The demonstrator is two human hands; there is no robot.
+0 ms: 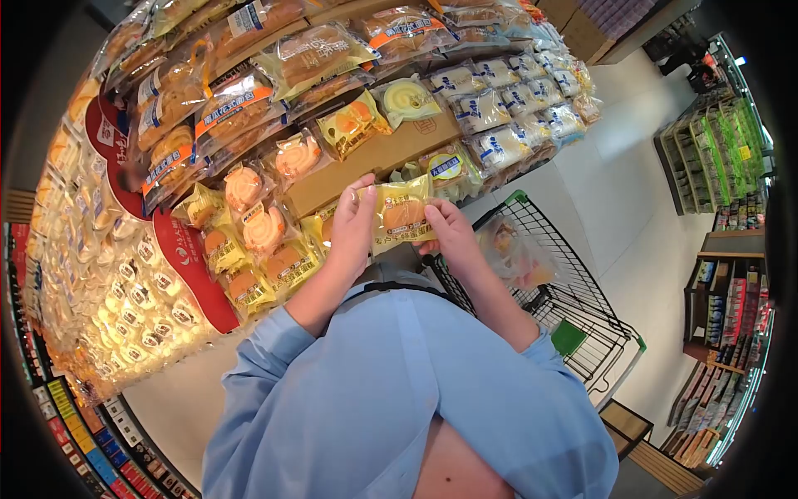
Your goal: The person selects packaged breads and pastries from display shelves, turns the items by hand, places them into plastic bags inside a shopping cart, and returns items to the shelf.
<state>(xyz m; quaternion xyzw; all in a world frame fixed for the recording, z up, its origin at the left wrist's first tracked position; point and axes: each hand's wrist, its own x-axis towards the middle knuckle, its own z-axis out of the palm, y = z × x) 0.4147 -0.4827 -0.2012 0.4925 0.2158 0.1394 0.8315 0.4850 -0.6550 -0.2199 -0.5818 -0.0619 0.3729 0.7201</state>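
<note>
A yellow-wrapped packaged cake (403, 218), with a round brown cake showing through its clear window, is held up in front of the display. My left hand (357, 218) is closed on its left end, the thumb and fingertips at the wrapper's upper corner. At the right end my right hand (453, 234) pinches the wrapper, with some fingers hidden behind it. Just beyond lies a cardboard tray (332, 179) with a few packs on it, among them a yellow-orange pack (353, 125) and a pale swirl roll (409, 100).
Bagged loaves (320, 51) fill the upper display, and white-wrapped packs (503, 145) its right end. Orange swirl rolls (264, 228) lie to the left, near a red sign strip (187, 258). A black wire shopping cart (582, 303) holding a clear plastic bag (519, 258) stands at my right.
</note>
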